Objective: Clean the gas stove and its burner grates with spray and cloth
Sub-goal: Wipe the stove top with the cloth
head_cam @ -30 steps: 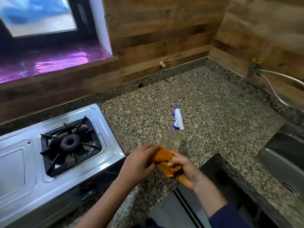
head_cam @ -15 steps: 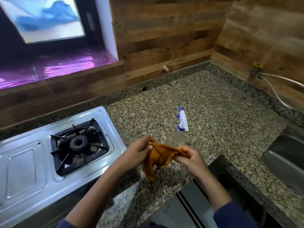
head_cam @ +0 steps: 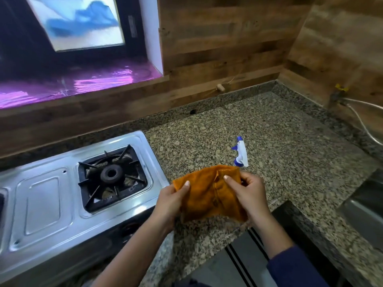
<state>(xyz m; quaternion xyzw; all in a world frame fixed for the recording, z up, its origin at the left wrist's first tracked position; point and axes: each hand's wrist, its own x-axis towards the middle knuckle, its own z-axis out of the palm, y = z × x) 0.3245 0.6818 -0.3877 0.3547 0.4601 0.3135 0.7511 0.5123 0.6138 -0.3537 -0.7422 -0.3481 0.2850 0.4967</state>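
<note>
Now the spray bottle (head_cam: 241,152) lies on the counter (head_cam: 279,146) just behind the cloth (head_cam: 207,195). Only its white and blue head shows, since the cloth covers its body, so what is in it cannot be told. A steel sink (head_cam: 366,206) is set into the counter at the far right; only part of it is in view, and nothing can be made out inside it.

The left hand (head_cam: 169,204) pinches the cloth's left edge with the thumb on top. The right hand (head_cam: 249,190) grips its right side, fingers curled round the fabric. Between them the orange cloth is spread out above the counter's front edge, just right of the stove (head_cam: 43,204). Behind the bottle the speckled counter runs open to the wooden wall (head_cam: 217,38) and into the corner.

The black burner grate (head_cam: 113,177) sits in place on the stove's right burner, near the left hand but apart from it. A thin hose (head_cam: 361,124) hangs along the right wall above the sink. A purple window sill (head_cam: 83,83) lies behind the stove.
</note>
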